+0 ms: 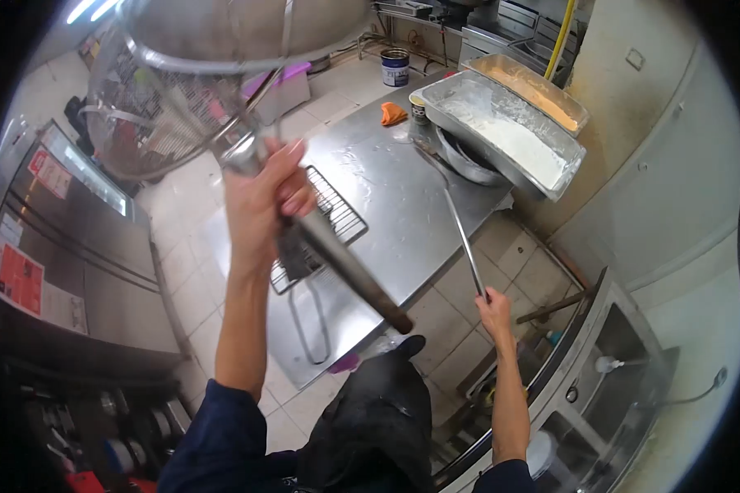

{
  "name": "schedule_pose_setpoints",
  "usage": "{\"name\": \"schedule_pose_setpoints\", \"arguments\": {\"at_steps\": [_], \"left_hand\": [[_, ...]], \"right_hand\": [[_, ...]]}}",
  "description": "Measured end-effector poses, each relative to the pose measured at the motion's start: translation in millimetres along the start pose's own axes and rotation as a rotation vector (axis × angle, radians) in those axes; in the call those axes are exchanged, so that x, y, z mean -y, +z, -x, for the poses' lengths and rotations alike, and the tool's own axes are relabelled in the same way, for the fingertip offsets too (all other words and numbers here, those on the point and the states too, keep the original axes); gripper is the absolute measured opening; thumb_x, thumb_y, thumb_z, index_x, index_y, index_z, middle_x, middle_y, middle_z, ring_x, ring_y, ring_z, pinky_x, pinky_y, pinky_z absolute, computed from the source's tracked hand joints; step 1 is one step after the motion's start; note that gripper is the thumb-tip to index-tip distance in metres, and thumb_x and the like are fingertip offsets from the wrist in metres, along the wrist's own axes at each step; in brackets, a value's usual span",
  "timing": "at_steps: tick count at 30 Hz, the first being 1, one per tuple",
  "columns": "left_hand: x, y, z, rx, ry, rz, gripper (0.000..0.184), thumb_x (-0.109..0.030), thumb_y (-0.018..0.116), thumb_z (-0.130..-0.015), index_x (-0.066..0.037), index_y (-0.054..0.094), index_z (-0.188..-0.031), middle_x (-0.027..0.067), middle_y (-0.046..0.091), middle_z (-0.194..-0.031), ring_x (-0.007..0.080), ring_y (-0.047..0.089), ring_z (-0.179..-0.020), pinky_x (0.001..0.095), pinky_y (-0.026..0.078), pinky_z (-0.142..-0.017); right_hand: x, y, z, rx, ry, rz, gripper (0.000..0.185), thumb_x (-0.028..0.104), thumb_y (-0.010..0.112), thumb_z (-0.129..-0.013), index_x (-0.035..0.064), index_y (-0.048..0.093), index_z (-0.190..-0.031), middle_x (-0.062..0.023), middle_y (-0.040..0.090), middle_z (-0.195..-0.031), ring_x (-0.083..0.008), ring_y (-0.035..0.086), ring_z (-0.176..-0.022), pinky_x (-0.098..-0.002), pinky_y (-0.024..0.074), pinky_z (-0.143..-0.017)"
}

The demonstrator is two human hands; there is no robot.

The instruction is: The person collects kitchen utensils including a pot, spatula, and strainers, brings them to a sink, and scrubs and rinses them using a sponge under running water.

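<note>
My left hand (275,193) is wrapped round the handle of a large wire strainer (164,123), raised over the left part of the steel table (386,214). A second round mesh basket or pan (238,29) shows at the top, cut off by the frame; how it joins the strainer is unclear. On the right, my right hand (494,314) is closed round the end of a long thin metal utensil (462,230), whose far end reaches over the table toward the bowls. A wire rack (337,205) lies on the table behind my left hand.
Two metal trays, one with white powder (501,131) and one with orange powder (534,90), sit at the table's far right above metal bowls (469,160). An orange cloth (393,113) and a can (395,67) are behind. A sink unit (617,353) stands right, a steel refrigerator (82,255) left.
</note>
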State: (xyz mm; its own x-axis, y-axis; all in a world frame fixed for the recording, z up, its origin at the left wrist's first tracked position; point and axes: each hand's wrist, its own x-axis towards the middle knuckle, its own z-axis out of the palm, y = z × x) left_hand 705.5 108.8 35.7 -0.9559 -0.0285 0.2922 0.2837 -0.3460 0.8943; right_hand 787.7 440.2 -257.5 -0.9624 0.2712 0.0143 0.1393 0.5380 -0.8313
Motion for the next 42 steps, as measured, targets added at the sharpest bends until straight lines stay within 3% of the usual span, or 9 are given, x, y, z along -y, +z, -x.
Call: {"name": "schedule_pose_setpoints", "arguments": {"at_steps": [4, 6, 10, 16, 18, 23, 28, 36, 42], "left_hand": [[-52, -91, 76, -0.134, -0.030, -0.243, 0.015, -0.014, 0.057, -0.086, -0.008, 0.047, -0.076, -0.0052, 0.032, -0.051, 0.0058, 0.033, -0.039, 0.0221, 0.030, -0.037], [-77, -144, 116, -0.217, -0.012, -0.367, 0.017, -0.013, 0.059, -0.085, -0.007, 0.046, -0.075, -0.0044, 0.034, -0.050, 0.0067, 0.034, -0.039, 0.0229, 0.030, -0.037], [-115, -267, 196, -0.462, -0.108, -0.564, 0.013, -0.009, 0.064, -0.078, -0.001, 0.054, -0.077, 0.0001, 0.048, -0.055, 0.0080, 0.042, -0.042, 0.0224, 0.035, -0.038], [-129, -438, 294, -0.855, -0.269, -0.875, 0.018, -0.015, 0.067, -0.079, -0.001, 0.058, -0.087, 0.0010, 0.054, -0.068, 0.0058, 0.049, -0.057, 0.0201, 0.038, -0.048], [-118, -515, 331, -0.797, -0.173, -1.112, 0.023, -0.017, 0.068, -0.076, 0.004, 0.060, -0.080, 0.0056, 0.059, -0.068, 0.0119, 0.049, -0.059, 0.0315, 0.041, -0.051], [-77, -665, 416, -0.741, -0.650, -1.694, 0.026, -0.020, 0.063, -0.069, 0.005, 0.059, -0.074, 0.0243, 0.060, -0.073, 0.0366, 0.061, -0.066, 0.0444, 0.046, -0.061], [-58, -739, 411, -0.884, -1.082, -1.661, 0.020, -0.018, 0.063, -0.070, 0.000, 0.062, -0.079, 0.0221, 0.063, -0.074, 0.0385, 0.062, -0.073, 0.0460, 0.050, -0.067], [-10, -892, 317, -0.878, -1.081, -1.750, 0.012, -0.008, 0.058, -0.072, 0.003, 0.060, -0.079, 0.0236, 0.063, -0.074, 0.0366, 0.064, -0.070, 0.0416, 0.051, -0.063], [-4, -973, 229, -0.942, -1.149, -1.783, 0.010, -0.009, 0.061, -0.071, 0.000, 0.061, -0.076, 0.0214, 0.064, -0.076, 0.0353, 0.064, -0.073, 0.0423, 0.052, -0.064]], "right_hand": [[-60, 23, 104, -0.048, 0.155, -0.128, 0.023, 0.022, 0.062, -0.079, -0.0002, 0.056, -0.074, -0.0011, 0.042, -0.052, -0.0102, 0.044, -0.048, -0.0300, 0.0354, -0.044], [-15, 14, 157, -0.039, 0.339, -0.354, 0.019, 0.019, 0.060, -0.081, 0.0029, 0.054, -0.072, 0.0023, 0.042, -0.051, -0.0073, 0.040, -0.042, -0.0259, 0.0318, -0.039], [42, 21, 229, -0.111, 0.376, -0.427, 0.013, 0.013, 0.062, -0.081, 0.0042, 0.053, -0.076, 0.0031, 0.043, -0.051, -0.0052, 0.040, -0.036, -0.0217, 0.0295, -0.033], [174, 122, 258, 0.048, 0.221, -0.572, 0.011, 0.009, 0.065, -0.078, 0.0018, 0.057, -0.076, 0.0036, 0.047, -0.052, -0.0036, 0.042, -0.040, -0.0201, 0.0317, -0.036], [228, 187, 247, 0.174, 0.153, -0.560, 0.011, 0.009, 0.065, -0.079, 0.0014, 0.058, -0.076, 0.0040, 0.047, -0.053, -0.0028, 0.042, -0.041, -0.0193, 0.0309, -0.037], [332, 350, 230, 0.619, 0.072, -0.438, 0.012, 0.010, 0.064, -0.080, 0.0007, 0.058, -0.076, 0.0062, 0.045, -0.053, -0.0015, 0.038, -0.043, -0.0199, 0.0270, -0.038], [376, 436, 216, 0.778, -0.014, -0.187, 0.012, 0.010, 0.064, -0.080, 0.0004, 0.060, -0.075, 0.0054, 0.046, -0.054, -0.0022, 0.038, -0.046, -0.0208, 0.0274, -0.040], [428, 561, 106, 0.673, -0.121, 0.077, 0.011, 0.011, 0.063, -0.078, 0.0018, 0.059, -0.073, 0.0051, 0.045, -0.054, -0.0030, 0.039, -0.046, -0.0219, 0.0272, -0.042], [480, 704, -20, 0.696, -0.106, -0.114, 0.016, 0.017, 0.062, -0.081, 0.0016, 0.060, -0.081, 0.0017, 0.049, -0.055, -0.0053, 0.041, -0.042, -0.0227, 0.0305, -0.037]]}}
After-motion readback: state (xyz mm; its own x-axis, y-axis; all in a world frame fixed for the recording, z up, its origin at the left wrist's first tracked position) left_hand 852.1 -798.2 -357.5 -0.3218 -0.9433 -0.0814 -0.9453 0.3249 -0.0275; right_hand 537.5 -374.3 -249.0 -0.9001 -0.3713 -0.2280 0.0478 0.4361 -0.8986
